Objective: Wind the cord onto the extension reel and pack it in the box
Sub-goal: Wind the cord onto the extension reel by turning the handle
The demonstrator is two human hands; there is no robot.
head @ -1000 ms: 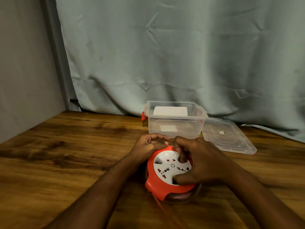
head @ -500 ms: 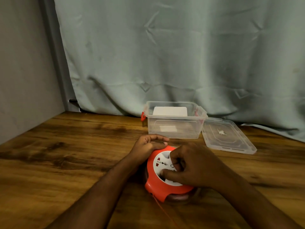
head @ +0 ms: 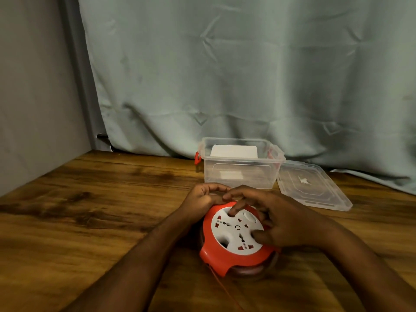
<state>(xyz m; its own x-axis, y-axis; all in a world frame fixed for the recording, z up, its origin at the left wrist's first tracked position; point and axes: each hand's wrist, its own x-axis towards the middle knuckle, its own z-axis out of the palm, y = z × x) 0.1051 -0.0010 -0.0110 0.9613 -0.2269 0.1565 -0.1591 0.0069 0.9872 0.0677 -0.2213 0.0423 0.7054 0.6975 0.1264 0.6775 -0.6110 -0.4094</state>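
Note:
The extension reel (head: 236,228) lies flat on the wooden table (head: 90,221), an orange housing with a round white socket face up. My left hand (head: 202,199) grips its far left rim with curled fingers. My right hand (head: 283,219) reaches over the right side, a fingertip set in a recess at the far edge of the white face and the thumb pressed on its right part. A thin orange cord (head: 221,287) runs from the reel's near edge toward me and out of view. The clear plastic box (head: 240,176) stands open just behind the reel.
The box's clear lid (head: 315,188) lies flat to the right of the box. A white rectangular item (head: 234,151) shows at the back of the box. A grey-green curtain (head: 225,75) hangs behind the table and a wall stands on the left.
My right hand has swung from the left-centre of the white face to its right side, and the face has turned with it. My left hand has stayed on the rim.

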